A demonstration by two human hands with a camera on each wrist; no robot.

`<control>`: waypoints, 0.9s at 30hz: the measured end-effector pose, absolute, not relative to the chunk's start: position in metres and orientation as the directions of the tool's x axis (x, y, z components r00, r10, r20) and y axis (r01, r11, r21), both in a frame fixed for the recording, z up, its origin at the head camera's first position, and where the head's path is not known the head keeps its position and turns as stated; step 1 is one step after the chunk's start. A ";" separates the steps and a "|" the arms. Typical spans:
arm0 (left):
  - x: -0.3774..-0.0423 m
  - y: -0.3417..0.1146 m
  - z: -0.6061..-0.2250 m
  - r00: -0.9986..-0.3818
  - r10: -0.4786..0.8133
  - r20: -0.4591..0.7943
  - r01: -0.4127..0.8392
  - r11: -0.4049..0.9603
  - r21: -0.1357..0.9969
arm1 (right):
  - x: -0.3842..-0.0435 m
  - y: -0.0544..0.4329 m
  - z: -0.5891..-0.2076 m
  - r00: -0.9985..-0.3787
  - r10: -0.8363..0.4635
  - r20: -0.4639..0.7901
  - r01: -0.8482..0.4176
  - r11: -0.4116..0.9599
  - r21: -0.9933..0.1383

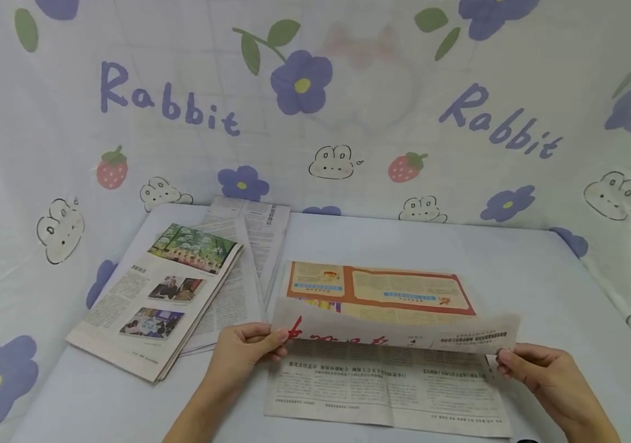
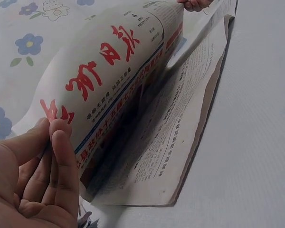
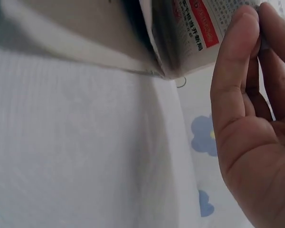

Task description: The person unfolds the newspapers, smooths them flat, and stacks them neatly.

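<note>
on white desk (image 1: 360, 240), near, right of centre: greyish paper newspaper with red characters (image 1: 393, 335), partly raised. pinched at left edge by thumb and fingers of left hand (image 1: 250, 346), at right edge likewise by right hand (image 1: 542, 369). to left, lying flat: cream newsprint stack with colour photographs (image 1: 141, 298), overlapping grey printed sheets (image 1: 265, 231).

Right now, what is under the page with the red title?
Under the lifted page lies a lower page; its near part, with black text, shows. In the head view, the lifted page hides the farther part.
</note>
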State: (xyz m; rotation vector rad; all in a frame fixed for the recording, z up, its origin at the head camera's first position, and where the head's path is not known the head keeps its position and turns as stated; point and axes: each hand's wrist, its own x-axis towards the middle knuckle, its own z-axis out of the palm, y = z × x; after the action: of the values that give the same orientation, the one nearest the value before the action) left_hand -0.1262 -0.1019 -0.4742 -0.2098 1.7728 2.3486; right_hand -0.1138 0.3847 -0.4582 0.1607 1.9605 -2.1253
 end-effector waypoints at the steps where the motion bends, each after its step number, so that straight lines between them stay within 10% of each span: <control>1: -0.126 -0.102 -0.474 -0.974 0.058 -0.220 -0.228 -0.265 0.937 | -0.115 0.384 -0.456 -0.961 -0.085 -0.265 0.269 -0.046 -0.962; 12: -0.122 -0.106 -0.452 -0.987 -0.019 -0.162 -0.157 -0.158 0.975 | -0.112 0.374 -0.430 -0.956 -0.012 -0.295 0.291 0.124 -0.949; 27: -0.147 -0.142 -0.375 -0.955 0.290 0.057 0.102 0.142 0.985 | -0.143 0.377 -0.349 -0.984 -0.174 -0.032 -0.060 0.497 -0.866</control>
State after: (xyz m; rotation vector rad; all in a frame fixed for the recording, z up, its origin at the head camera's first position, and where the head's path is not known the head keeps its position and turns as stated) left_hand -0.1475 -0.1425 -0.3753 0.3915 2.2585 1.9271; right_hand -0.1427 0.3768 -0.3486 -0.2052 2.6169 -1.5057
